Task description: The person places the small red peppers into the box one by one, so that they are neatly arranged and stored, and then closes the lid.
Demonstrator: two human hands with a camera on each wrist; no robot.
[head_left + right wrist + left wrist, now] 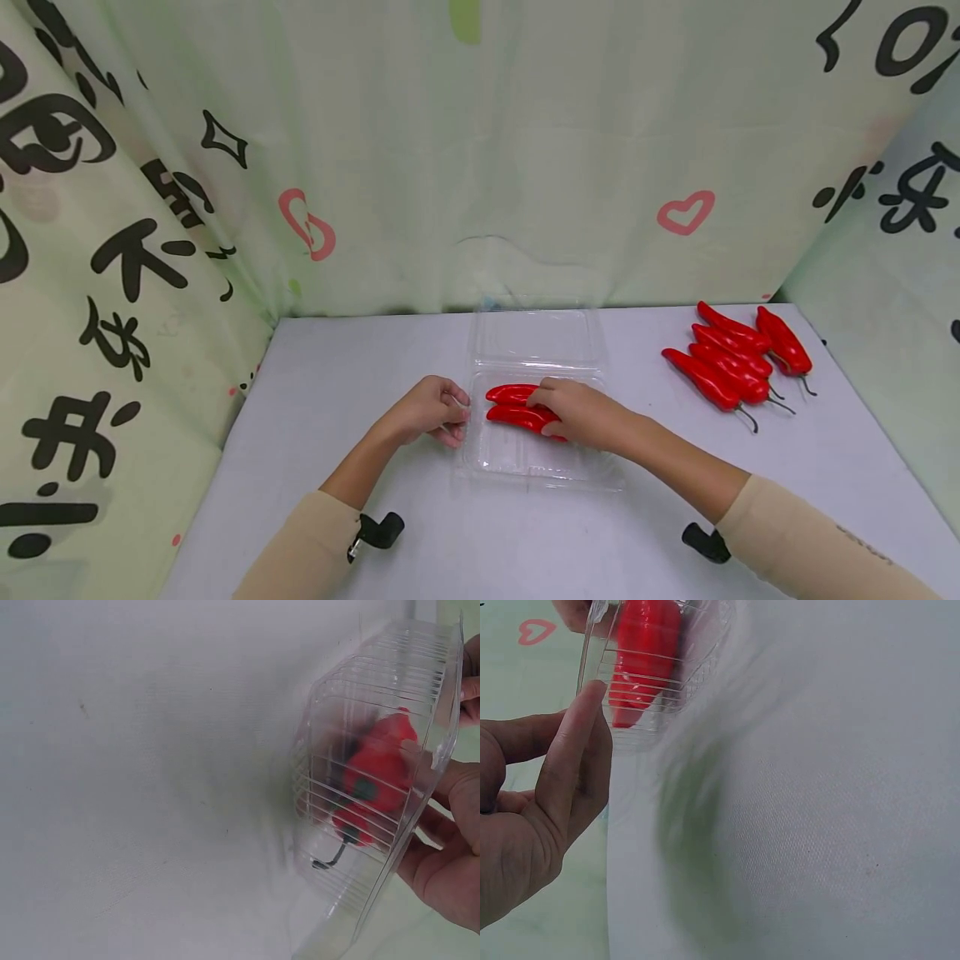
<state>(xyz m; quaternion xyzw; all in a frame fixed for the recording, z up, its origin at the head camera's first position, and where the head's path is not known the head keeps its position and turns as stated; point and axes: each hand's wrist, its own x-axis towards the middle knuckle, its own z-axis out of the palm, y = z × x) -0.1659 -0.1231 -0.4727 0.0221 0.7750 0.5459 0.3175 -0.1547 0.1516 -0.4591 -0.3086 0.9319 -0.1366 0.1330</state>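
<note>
A clear plastic clamshell box (525,462) lies with its lid raised at the back. Two red chili peppers are inside, a rear one (510,394) and a front one (517,416), side by side with tips to the left. My right hand (581,412) reaches over the right rim and pinches the front pepper between thumb and fingers, covering its stem end. At the left rim, my left hand (433,408) touches the box with its fingertips. Red pepper (646,656) shows through the ribbed wall in the left wrist view. Green stem ends appear through the box in the right wrist view.
Several more red chili peppers (723,367) lie grouped at the table's back right, stems toward the front right. A pale printed curtain (480,167) hangs behind the white table (360,358) and along both sides.
</note>
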